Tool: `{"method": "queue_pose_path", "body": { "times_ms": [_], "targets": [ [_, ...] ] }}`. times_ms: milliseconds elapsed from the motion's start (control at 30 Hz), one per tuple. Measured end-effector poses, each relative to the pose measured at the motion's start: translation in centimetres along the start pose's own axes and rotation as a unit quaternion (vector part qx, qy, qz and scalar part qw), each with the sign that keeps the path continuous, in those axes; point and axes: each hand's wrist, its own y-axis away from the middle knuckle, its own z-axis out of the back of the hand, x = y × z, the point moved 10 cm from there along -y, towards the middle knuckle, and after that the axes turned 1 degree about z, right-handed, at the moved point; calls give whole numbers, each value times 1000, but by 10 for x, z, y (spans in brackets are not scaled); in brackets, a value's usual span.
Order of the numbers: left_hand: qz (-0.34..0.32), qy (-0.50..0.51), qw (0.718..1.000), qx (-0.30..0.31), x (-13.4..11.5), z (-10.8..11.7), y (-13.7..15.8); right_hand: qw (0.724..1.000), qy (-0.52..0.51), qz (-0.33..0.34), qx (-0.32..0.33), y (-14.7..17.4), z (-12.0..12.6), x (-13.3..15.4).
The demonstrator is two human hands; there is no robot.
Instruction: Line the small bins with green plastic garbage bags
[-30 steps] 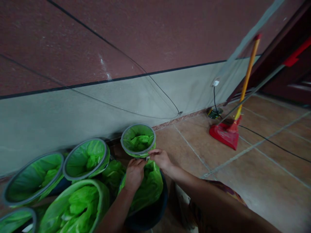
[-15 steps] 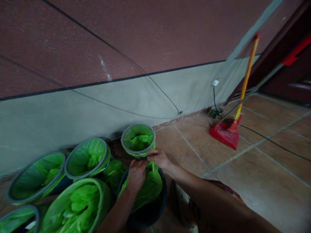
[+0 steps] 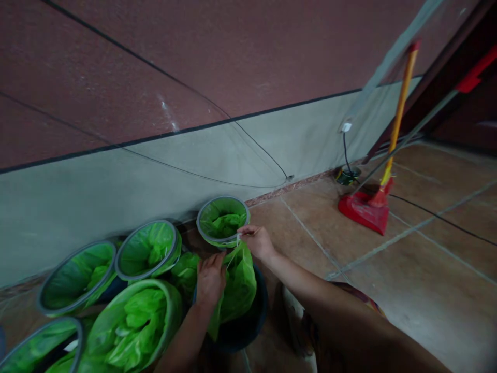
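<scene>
A green plastic bag [image 3: 239, 285] hangs inside and above a dark bin [image 3: 248, 329] in front of me. My right hand [image 3: 257, 242] pinches the bag's top edge, where a whitish strip shows at the fingertips. My left hand [image 3: 212, 277] is closed on the bag's left side, its fingertips partly hidden. The bag is gathered and raised between both hands, and the bin's dark inside shows below it. Just beyond my hands stands a grey-rimmed bin [image 3: 223, 220] with a green liner.
Several green-lined bins stand at left, among them a light-rimmed bin [image 3: 171, 311] and a grey-rimmed bin [image 3: 147, 248]. A red dustpan [image 3: 363, 211] and a yellow-handled broom [image 3: 399, 111] stand at right. Near the wall [image 3: 174, 176] sits a small dark tin [image 3: 347, 175]; a black cable [image 3: 438, 216] crosses the floor.
My hands have moved apart, the right one slightly up and the left one leftward. The bag's top is stretched wider and lifted. The view has shifted slightly.
</scene>
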Motion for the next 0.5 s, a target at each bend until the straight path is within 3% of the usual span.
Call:
{"method": "queue_pose_path", "body": {
  "times_ms": [100,200,367,500],
  "targets": [
    [82,-4,996,15,32,-3,25,997,69,33,29,0,-5,12],
    [162,3,984,66,60,-21,70,997,49,32,44,-1,-11,13],
    [270,6,953,137,75,-61,149,998,-64,-13,7,-7,-9,1],
    [307,21,935,174,75,-62,162,987,-150,-49,-12,-5,-4,5]
  ]
}}
